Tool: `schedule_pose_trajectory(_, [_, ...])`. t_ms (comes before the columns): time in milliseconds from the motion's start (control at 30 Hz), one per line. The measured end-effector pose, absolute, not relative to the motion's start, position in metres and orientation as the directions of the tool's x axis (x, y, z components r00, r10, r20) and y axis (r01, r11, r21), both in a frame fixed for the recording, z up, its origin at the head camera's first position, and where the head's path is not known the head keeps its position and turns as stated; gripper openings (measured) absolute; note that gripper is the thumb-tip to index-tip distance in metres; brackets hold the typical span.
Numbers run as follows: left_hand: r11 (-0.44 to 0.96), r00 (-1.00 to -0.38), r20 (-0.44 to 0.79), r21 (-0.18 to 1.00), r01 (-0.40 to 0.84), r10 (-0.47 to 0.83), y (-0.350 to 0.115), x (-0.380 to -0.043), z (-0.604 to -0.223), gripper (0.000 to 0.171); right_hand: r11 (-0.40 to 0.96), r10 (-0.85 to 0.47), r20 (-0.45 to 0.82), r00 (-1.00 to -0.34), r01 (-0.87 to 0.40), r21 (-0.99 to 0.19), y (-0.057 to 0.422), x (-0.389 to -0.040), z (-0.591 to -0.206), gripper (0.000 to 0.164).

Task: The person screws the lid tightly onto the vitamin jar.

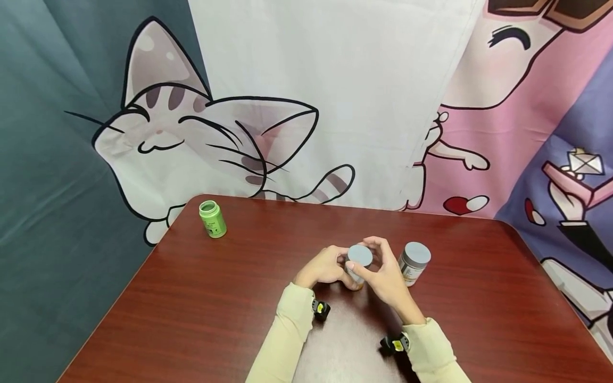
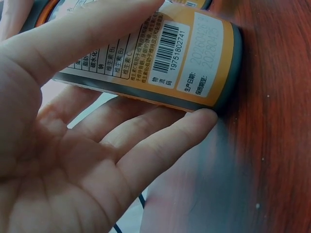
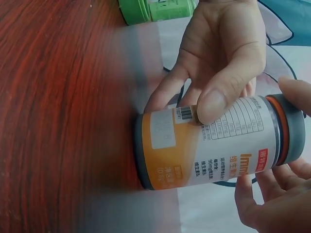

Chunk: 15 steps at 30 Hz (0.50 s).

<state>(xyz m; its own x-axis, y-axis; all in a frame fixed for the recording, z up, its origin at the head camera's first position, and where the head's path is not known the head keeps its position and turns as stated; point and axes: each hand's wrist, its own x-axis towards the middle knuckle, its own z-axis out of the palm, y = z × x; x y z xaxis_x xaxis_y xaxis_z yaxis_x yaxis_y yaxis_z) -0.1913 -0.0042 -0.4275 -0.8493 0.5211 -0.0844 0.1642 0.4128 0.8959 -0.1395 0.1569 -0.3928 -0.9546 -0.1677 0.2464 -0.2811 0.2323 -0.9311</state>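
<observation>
A supplement bottle (image 3: 209,150) with an orange-and-white label and a grey lid (image 1: 360,255) stands upright on the table between both hands. My left hand (image 1: 328,266) holds its body from the left, the thumb across the printed label and the other fingers (image 2: 167,141) behind it. On the other side, my right hand (image 1: 389,276) grips the lid, thumb and fingers placed around its rim. An orange ring shows just under the lid in the right wrist view. Right beside my right hand is a second grey-lidded jar (image 1: 414,262), upright.
A green bottle (image 1: 213,219) with an uncovered mouth stands at the back left of the dark red wooden table (image 1: 215,303). Behind the table's far edge hangs a cloth backdrop (image 1: 325,69) with cartoon figures.
</observation>
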Motion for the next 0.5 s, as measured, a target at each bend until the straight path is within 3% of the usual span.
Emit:
schedule_pose_trajectory(233, [0.404,-0.845,-0.08,0.899,0.168,0.529,-0.004,-0.192,-0.429,0.046,0.198,-0.187,0.254,-0.949,-0.29,-0.937,0.159,-0.142,-0.397,0.056])
schedule_pose_trajectory(500, [0.398,-0.842,-0.077,0.901,0.17,0.533,-0.005,-0.193,-0.427,0.047,0.065,-0.263,0.265,-0.927,-0.291,-0.954,0.169,-0.155,-0.419,0.065])
